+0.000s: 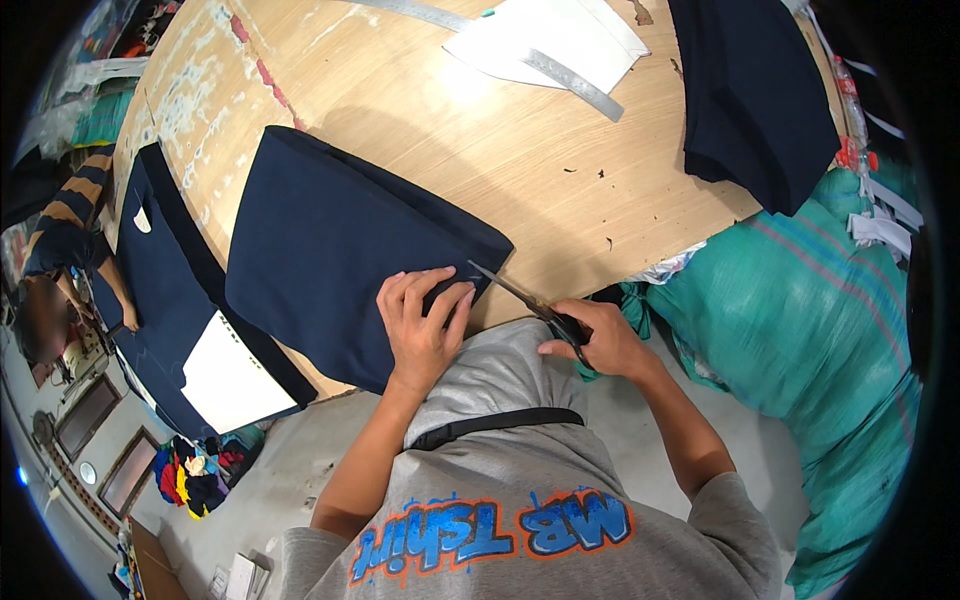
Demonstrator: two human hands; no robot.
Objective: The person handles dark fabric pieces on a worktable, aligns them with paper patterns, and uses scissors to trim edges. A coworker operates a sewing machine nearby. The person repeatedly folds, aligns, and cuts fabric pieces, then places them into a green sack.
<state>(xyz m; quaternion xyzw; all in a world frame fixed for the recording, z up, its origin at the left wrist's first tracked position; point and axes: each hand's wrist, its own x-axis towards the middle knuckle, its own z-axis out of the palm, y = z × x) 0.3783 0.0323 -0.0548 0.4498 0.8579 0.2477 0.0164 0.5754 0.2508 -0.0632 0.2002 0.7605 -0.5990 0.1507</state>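
Note:
A stack of dark navy fabric (330,230) lies folded on the wooden table in front of me. My left hand (425,315) rests on its near right part, fingers spread over the cloth and holding nothing. In my right hand (600,340) is a pair of scissors (520,295) with black handles, gripped by the loops. The blades point up and left, their tips at the fabric's right corner, close beside my left fingertips. A small pale mark shows on the cloth near the tips. Whether the blades have cloth between them I cannot tell.
The table (560,190) bears a white paper pattern (550,40) under a metal ruler (572,85). More navy fabric (755,100) lies far right. On the left, a co-worker (75,230) leans over navy cloth with a white pattern piece (235,380). Green sacks (790,310) bulge at the right.

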